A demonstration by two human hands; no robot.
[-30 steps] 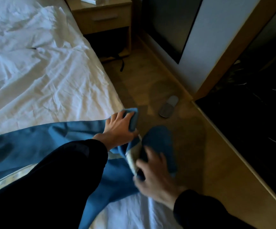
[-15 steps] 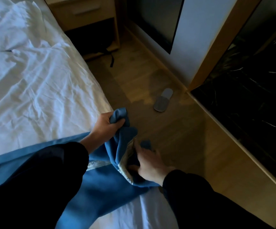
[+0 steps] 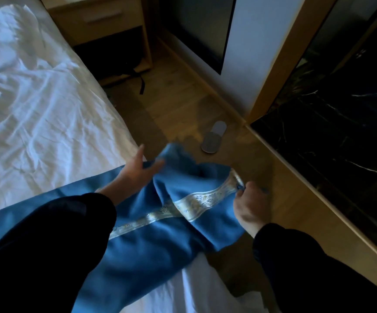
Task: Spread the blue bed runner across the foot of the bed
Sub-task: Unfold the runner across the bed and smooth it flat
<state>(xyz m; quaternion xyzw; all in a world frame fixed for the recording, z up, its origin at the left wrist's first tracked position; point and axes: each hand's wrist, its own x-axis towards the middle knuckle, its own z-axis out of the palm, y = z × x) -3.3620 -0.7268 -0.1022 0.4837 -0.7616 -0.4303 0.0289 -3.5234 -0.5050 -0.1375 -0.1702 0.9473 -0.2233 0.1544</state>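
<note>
1. The bunched end of the blue bed runner [image 3: 171, 224] had opened out, overhanging the side of the bed [image 3: 47, 132] at its foot.
2. The left hand [image 3: 137, 171] had loosened, fingers straight on the cloth; the right hand [image 3: 250, 204] pinched the runner's end.

Our left sleeve [image 3: 47, 245] covers a wide stretch of the blue bed runner [image 3: 160, 240], which also runs off the left edge. The left hand [image 3: 137, 175] is blurred, so we cannot tell whether its fingers touch the cloth. The right hand [image 3: 249, 206] hides its fingertips behind the patterned band [image 3: 205, 197]. The bed [image 3: 47, 123] and nightstand [image 3: 101, 19] are cut off at the top, and a dark thing [image 3: 124, 66] beneath the nightstand is too dim to name.
</note>
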